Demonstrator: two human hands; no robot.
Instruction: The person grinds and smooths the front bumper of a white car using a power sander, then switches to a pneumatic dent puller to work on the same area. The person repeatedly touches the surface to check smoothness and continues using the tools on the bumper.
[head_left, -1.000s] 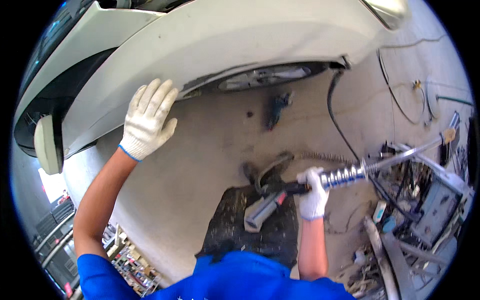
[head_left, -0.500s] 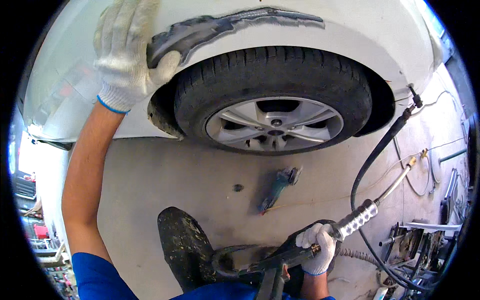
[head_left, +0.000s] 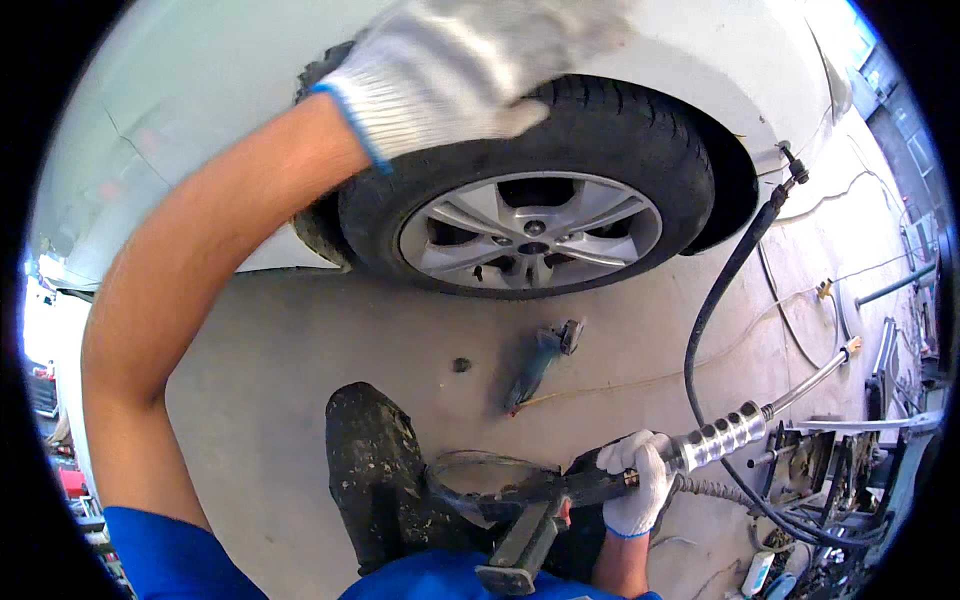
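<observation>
My left hand [head_left: 470,75], in a white knit glove with a blue cuff edge, is over the white car fender [head_left: 720,70] above the wheel arch. Its fingers are stretched out and partly blurred, with nothing visible in them. It hides most of the dark bare patch [head_left: 322,72] on the fender. Below it is the tyre with its silver wheel [head_left: 535,245]. Low at the right, my gloved right hand [head_left: 640,478] is closed round a slide-hammer dent puller [head_left: 725,437], whose ribbed metal weight and thin shaft point up and right, away from the car.
On the floor lies a blue-green power tool [head_left: 537,365] with a thin cord. A thick black cable [head_left: 735,270] runs from a clamp [head_left: 793,172] at the car's lower right edge. Metal parts and hoses crowd the right side. My knee [head_left: 370,440] is below the wheel.
My left hand has swept right along the fender, from the patch's left end to above the tyre. The dent puller's shaft has tilted lower, to the right. The view has shifted slightly.
</observation>
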